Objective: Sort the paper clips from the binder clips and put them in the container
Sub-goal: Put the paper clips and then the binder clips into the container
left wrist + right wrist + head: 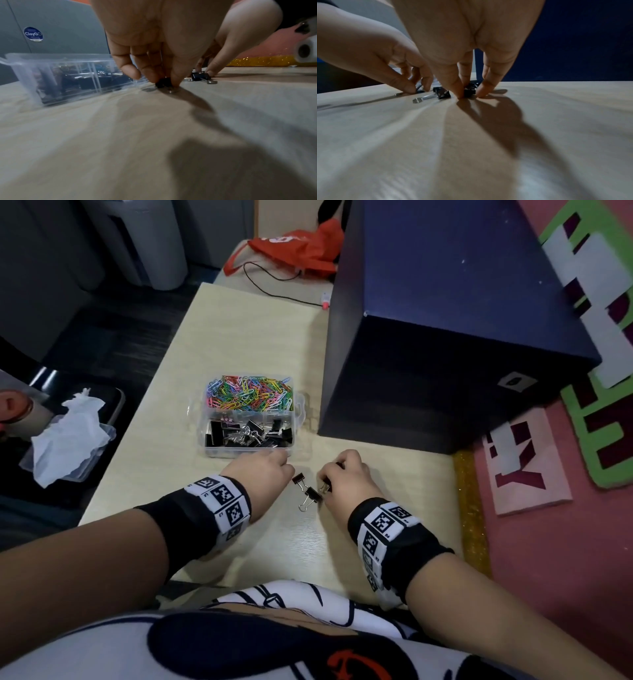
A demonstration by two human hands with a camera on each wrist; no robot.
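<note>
From the head camera I see my left hand [263, 474] and right hand [346, 477] low on the pale table [239, 337], just in front of the clear container [248, 419]. Its far compartment is full of coloured paper clips [250, 393]; the near compartment holds black binder clips [250, 434]. Between my hands a loose binder clip [312, 495] lies on the table, with a second one [299, 478] at my left fingertips and a third [325, 487] under my right fingers. A dark blue box [462, 337] stands to the right, and an orange bag [301, 248] lies at the far end.

On the left wrist camera my left fingers [149, 70] are curled downward, thumb and forefinger pinching a small black binder clip [163, 83] against the table. The container [68, 75] sits just to the left of them, and my right hand [240, 40] is near, beyond the loose clip [200, 77].

On the right wrist camera my right fingers [455, 86] point down, fingertips closed around a black binder clip [469, 90] resting on the table. The loose clip [441, 93] lies just beside it, its silver handle pointing toward the camera, and my left hand [385, 58] is at the left.
</note>
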